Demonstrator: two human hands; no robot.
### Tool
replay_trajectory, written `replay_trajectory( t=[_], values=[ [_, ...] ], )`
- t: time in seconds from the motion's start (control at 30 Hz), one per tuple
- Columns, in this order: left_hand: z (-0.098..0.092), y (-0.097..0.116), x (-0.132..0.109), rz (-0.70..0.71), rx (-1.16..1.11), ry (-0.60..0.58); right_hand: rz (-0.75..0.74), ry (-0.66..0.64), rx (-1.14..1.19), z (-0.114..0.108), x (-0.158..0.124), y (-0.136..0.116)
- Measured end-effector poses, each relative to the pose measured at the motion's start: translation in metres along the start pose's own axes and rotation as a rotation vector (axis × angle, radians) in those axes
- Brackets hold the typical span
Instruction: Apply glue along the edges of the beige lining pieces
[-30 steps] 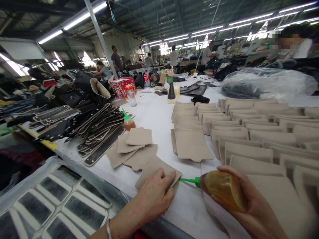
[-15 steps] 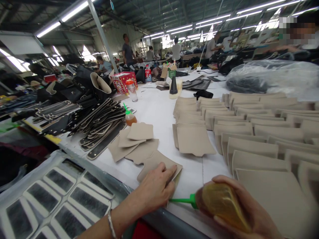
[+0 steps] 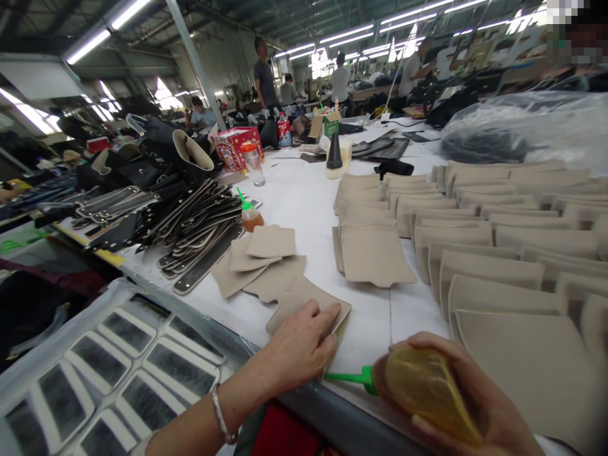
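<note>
My left hand [image 3: 304, 345] grips a beige leather-like piece [image 3: 304, 301] near the table's front edge, its index finger laid along the top. Part of the piece's edge is hidden under that hand. My right hand [image 3: 479, 392] is wrapped round a squeeze bottle [image 3: 422, 386] of amber liquid, tipped on its side. The bottle's thin green nozzle [image 3: 346, 377] points left, its tip close to the piece's edge below my left hand. Several loose beige pieces [image 3: 270, 240] overlap just beyond my left hand.
Rows of folded beige pieces [image 3: 494, 272] cover the table's right side. Black straps [image 3: 199, 221] are heaped at the left, near a second green-tipped bottle [image 3: 251, 218] and a clear red-lidded cup [image 3: 253, 164]. A tray of dark-and-white panels [image 3: 147, 364] sits front left. People work behind.
The view has shifted slightly, and a person standing in the background has moved right. Both hands keep nearly the same hold, with the nozzle tip still by the beige piece's edge.
</note>
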State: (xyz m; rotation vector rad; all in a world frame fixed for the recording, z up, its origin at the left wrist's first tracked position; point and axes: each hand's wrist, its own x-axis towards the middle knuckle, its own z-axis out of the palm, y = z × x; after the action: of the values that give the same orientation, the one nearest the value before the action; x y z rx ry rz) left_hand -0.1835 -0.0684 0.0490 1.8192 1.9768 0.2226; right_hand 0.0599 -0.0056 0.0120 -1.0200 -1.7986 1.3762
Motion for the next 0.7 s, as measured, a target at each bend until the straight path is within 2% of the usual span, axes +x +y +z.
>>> replay_trajectory(
  t=[0.17,0.37,0.6,0.7],
  values=[
    [0.000,0.000,0.000,0.009,0.003,-0.023,-0.072,0.027,-0.121,-0.006,0.004,0.003],
    [-0.001,0.000,0.000,0.003,-0.006,-0.033,-0.047,-0.037,-0.039,-0.002,0.004,0.003],
    [-0.001,-0.001,0.001,-0.005,-0.056,-0.032,-0.223,0.144,-0.228,-0.015,0.025,0.008],
    [-0.001,0.000,0.001,-0.011,-0.076,-0.036,-0.212,0.074,-0.194,-0.014,0.022,0.008]
  ],
)
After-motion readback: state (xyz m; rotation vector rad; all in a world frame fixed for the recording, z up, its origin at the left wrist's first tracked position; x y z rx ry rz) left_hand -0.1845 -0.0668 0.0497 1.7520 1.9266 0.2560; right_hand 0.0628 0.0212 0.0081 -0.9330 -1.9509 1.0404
